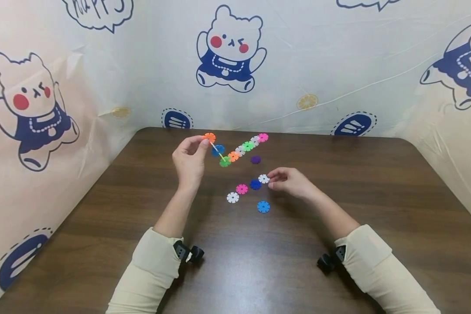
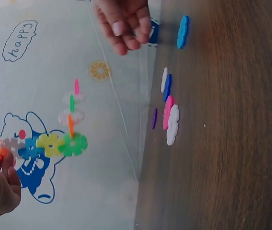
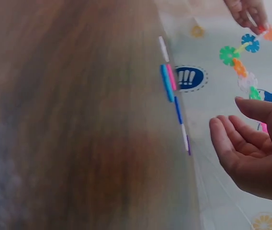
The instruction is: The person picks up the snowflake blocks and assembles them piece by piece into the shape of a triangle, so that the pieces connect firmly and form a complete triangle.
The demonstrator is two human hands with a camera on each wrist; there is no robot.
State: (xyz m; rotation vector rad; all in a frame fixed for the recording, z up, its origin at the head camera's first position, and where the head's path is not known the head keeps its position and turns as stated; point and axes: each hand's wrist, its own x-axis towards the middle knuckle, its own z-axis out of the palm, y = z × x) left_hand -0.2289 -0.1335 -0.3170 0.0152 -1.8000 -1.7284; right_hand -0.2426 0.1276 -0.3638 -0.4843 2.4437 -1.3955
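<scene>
My left hand (image 1: 190, 162) pinches an orange notched building disc (image 1: 209, 137) at one end of a linked chain. From there the chain runs through a blue disc (image 1: 218, 150) and a yellow disc (image 2: 51, 145) to a green disc (image 1: 225, 162). At that green disc it bends and continues through an orange disc (image 1: 233, 156), whitish discs and a light-green disc (image 1: 247, 146) to a pink disc (image 1: 263, 137). Held up, the chain is off the table in the left wrist view. My right hand (image 1: 292, 183) has loosely bent fingers with nothing between them, above the table.
Loose discs lie on the brown table (image 1: 377, 196): white (image 1: 233, 197), pink (image 1: 241, 189), dark blue (image 1: 255, 184), another white (image 1: 264, 179), light blue (image 1: 263, 206) and purple (image 1: 255, 160). A printed sheet (image 1: 290, 52) hangs behind the table.
</scene>
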